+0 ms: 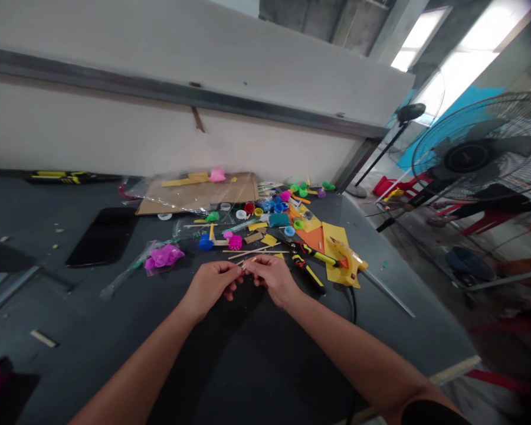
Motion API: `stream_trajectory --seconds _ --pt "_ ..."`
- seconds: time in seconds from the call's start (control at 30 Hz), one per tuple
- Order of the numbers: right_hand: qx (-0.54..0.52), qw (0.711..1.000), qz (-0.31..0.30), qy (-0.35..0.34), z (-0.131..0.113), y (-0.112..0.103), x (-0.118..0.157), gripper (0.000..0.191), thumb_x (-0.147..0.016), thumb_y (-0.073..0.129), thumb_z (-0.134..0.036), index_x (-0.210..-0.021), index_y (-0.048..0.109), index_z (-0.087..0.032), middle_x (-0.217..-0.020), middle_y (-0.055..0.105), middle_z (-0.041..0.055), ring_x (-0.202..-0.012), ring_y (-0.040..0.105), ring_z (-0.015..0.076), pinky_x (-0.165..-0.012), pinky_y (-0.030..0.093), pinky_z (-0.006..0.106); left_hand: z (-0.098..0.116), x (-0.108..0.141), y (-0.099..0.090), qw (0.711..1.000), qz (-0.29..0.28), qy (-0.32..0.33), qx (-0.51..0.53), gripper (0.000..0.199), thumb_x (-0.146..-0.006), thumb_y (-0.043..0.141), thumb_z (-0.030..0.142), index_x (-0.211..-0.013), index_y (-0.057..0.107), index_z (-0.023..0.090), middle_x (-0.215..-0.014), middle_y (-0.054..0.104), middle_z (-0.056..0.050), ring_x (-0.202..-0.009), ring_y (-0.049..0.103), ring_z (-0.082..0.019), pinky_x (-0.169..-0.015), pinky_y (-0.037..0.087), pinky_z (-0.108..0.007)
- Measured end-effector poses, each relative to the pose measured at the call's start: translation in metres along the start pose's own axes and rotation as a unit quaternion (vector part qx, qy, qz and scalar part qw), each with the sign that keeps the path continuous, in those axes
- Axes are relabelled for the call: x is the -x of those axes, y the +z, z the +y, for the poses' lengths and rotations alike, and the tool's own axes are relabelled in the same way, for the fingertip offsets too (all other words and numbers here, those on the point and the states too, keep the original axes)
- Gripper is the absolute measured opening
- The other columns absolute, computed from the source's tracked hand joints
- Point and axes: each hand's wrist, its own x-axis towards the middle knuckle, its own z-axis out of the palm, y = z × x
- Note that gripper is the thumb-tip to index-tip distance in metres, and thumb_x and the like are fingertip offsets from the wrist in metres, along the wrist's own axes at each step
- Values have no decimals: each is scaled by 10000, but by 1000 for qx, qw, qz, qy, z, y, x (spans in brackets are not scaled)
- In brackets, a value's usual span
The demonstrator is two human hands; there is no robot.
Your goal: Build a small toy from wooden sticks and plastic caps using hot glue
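My left hand (211, 287) and my right hand (272, 279) meet above the dark table's near side, with their fingertips together on a thin wooden stick (248, 263). Much of the stick is hidden by my fingers. Just beyond my right hand lie a black-and-yellow cutter (308, 274) and a yellow-handled tool (319, 256). Further right, a yellow hot glue gun (346, 258) rests on yellow paper (334, 242). Long wooden sticks (255, 252) lie ahead of my hands, among coloured bottle caps and craft scraps.
A cardboard sheet (197, 195) lies at the back of the dark table (62, 206). To the left are a black slab (104, 237) and a bag of pink pieces (163, 257). A black cable (352, 304) drops near my right arm. A standing fan (471, 156) is beyond the table's right edge.
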Motion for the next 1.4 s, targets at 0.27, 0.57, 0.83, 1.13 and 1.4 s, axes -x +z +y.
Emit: stream_trajectory --seconds 0.27,0.57,0.83,1.13,1.4 --pt "-93 994 13 53 -4 -2 -1 178 -572 735 -252 -578 600 -136 -497 525 -45 -416 374 31 -395 248 168 -1 2 5 994 -49 28 90 218 -736 596 354 -786 639 146 -708 593 6 -544 495 -79 -481 463 -209" --pt "-137 986 -17 98 -7 -1 3 211 -538 746 -238 -566 570 -126 -476 507 -46 -427 412 35 -397 247 155 6 5 10 999 14 41 29 217 -690 634 361 -661 618 147 -587 579 32 -452 516 -79 -482 473 -222" --pt "-19 1000 12 22 -6 -2 1 170 -574 697 -245 -568 558 -148 -486 537 -49 -389 384 38 -398 234 189 0 0 5 999 -48 23 9 247 -726 580 395 -765 618 155 -688 577 15 -545 545 -96 -538 525 -251" --pt "79 997 2 -13 -3 1 3 67 -603 645 -198 -590 596 -155 -499 569 -40 -438 435 62 -435 276 199 -4 5 6 990 -65 35 -121 286 -790 447 405 -672 562 171 -616 548 10 -501 527 -113 -415 456 -211" --pt "46 998 -31 -33 -17 -7 4 206 -709 620 -343 -711 686 -148 -626 603 4 -448 379 52 -427 255 204 3 8 7 995 -40 23 -84 266 -758 479 413 -677 568 176 -563 519 30 -467 512 -113 -427 451 -220"
